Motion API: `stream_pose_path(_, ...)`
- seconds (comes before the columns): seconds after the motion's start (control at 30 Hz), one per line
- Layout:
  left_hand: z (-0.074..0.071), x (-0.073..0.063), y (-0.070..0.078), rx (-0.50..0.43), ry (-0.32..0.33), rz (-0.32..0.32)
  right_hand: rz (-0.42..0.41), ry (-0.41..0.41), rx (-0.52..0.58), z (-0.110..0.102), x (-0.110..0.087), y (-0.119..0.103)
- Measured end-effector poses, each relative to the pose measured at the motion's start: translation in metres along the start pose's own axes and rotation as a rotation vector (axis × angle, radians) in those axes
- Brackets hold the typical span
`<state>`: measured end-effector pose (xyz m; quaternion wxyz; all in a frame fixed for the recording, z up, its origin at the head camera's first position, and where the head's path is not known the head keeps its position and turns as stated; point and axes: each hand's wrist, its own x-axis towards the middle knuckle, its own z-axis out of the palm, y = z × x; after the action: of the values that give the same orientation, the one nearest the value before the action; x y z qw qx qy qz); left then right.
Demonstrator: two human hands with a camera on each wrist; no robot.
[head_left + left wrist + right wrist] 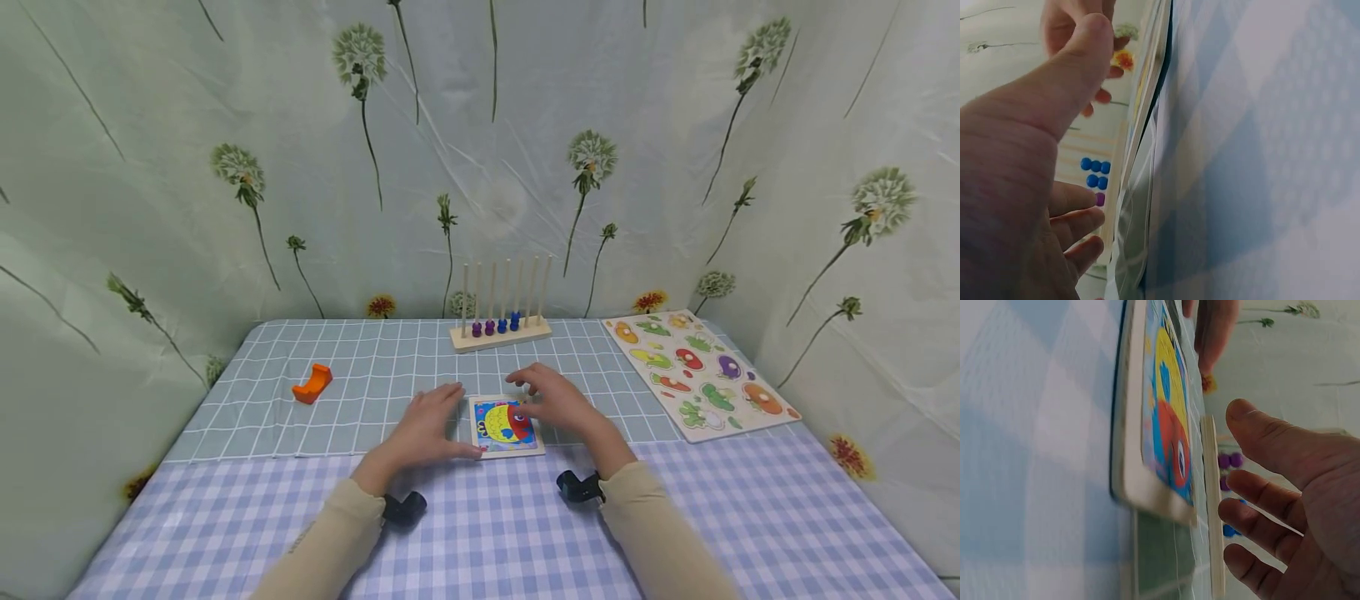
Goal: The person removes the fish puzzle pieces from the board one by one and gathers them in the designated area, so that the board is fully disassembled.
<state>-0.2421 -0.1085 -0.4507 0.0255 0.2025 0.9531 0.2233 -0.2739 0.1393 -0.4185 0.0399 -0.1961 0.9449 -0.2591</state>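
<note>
A small wooden fish puzzle point(504, 423), yellow and red on a blue ground with a pale frame, lies flat between my two hands. My left hand point(426, 427) is at its left side, fingers spread and thumb stretched toward the near left corner; whether the thumb touches the frame I cannot tell. Over the puzzle's right edge hovers my right hand point(558, 402), its fingers loosely bent. The right wrist view shows the right thumb point(1272, 437) and fingers apart, holding nothing, beside the puzzle point(1172, 419). Seen from the left wrist, the puzzle point(1147, 87) appears edge-on.
Behind the puzzle stands a wooden peg rack point(501, 335) with purple and blue beads. An orange curved block point(312, 384) lies to the left. At the right is a vegetable peg board point(701, 375). A grey-green checked cloth point(375, 358) meets a lilac gingham cloth point(487, 533).
</note>
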Motion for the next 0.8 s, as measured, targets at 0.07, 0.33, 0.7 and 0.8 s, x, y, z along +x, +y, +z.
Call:
stream_pose_path(0.07, 0.002, 0.000, 0.000, -0.003, -0.003, 0.013, -0.014, -0.020, 0.003, 0.003, 0.003, -0.004)
stream_pose_path(0.33, 0.012, 0.000, 0.000, 0.018, 0.002, 0.040, -0.074, -0.116, 0.064, 0.014, 0.012, -0.012)
stream_pose_path(0.7, 0.017, 0.000, 0.001, 0.028, 0.044, 0.043, -0.130, -0.116, 0.016, 0.020, 0.018, -0.016)
stream_pose_path(0.8, 0.017, 0.000, 0.001, 0.028, 0.047, 0.046, -0.119, -0.111, -0.009, 0.021, 0.020, -0.018)
